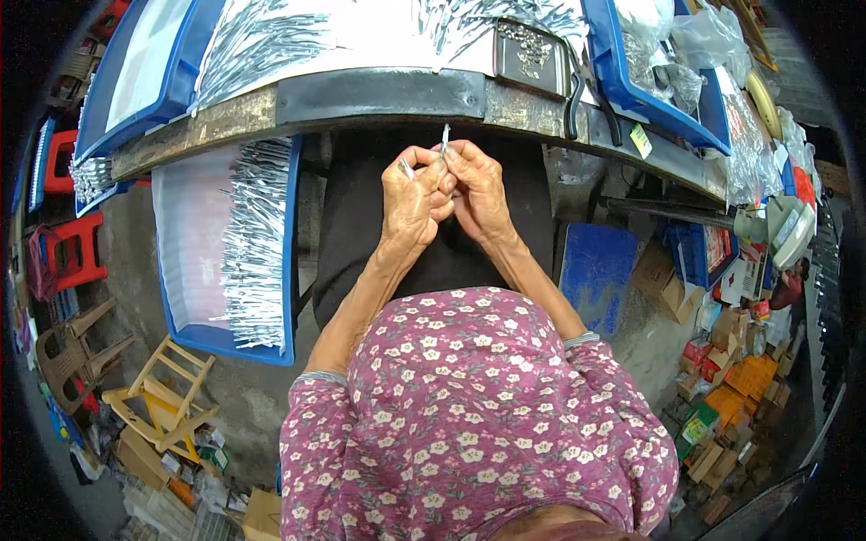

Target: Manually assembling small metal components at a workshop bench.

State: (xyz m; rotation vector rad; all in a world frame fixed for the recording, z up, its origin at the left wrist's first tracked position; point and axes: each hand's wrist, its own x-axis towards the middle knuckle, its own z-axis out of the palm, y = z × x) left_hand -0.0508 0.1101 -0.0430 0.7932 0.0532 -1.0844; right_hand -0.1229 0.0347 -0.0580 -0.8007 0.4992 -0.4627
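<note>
In front of the bench edge my two hands meet, fingers pinched together. A slim silver metal piece point(445, 137) sticks up from between the fingertips of my left hand point(413, 200) and my right hand point(478, 185). A second small silvery piece point(406, 169) shows between the thumb and fingers of my left hand. Exactly how the fingers grip is partly hidden. On the bench ahead lie loose piles of similar slim silver pieces point(271, 45). A dark tray point(505, 72) with small metal parts stands to the right, beside black-handled pliers point(574, 106).
The wooden bench edge point(216, 120) carries a dark metal strip. Blue trays point(176, 77) stand on it at both sides. Below left, a blue tray point(290, 270) contains many silver pieces. A wooden folding chair point(171, 397) and red stool point(77, 248) are left; cardboard boxes point(667, 279) are right.
</note>
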